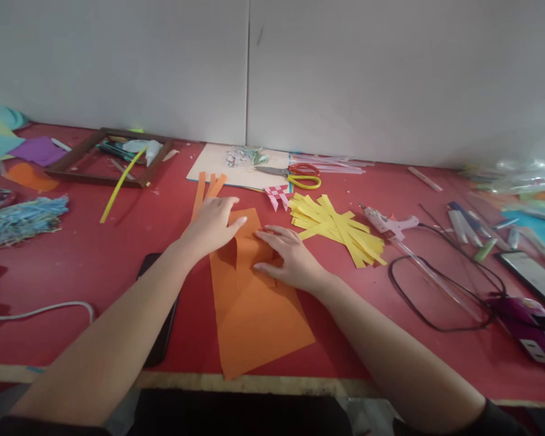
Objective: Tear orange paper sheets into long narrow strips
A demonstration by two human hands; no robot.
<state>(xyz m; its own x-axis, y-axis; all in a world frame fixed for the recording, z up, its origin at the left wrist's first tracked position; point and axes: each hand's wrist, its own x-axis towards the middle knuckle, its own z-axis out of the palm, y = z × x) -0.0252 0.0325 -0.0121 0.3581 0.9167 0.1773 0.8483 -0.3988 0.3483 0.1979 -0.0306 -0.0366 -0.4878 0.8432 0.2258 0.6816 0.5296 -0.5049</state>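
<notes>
An orange paper sheet [263,327] lies on the table in front of me, its near corner by the table edge. On its upper part is a slightly raised, narrower orange paper piece [249,257]. My right hand [293,257] rests over this piece from the right, fingers spread. At the sheet's upper left is my left hand [213,224], thumb apart from the fingers and nothing visibly gripped. Several orange paper strips [200,188] stick out beyond the left hand; their lower parts are hidden by it.
Yellow paper strips [331,227] are heaped to the right, near a pink glue gun [388,224] with a looping black cord [393,278]. Scissors [295,174] lie on a pale board [209,163] at the back. A dark phone [163,333] sits under my left forearm. A wooden frame [95,175] stands back left.
</notes>
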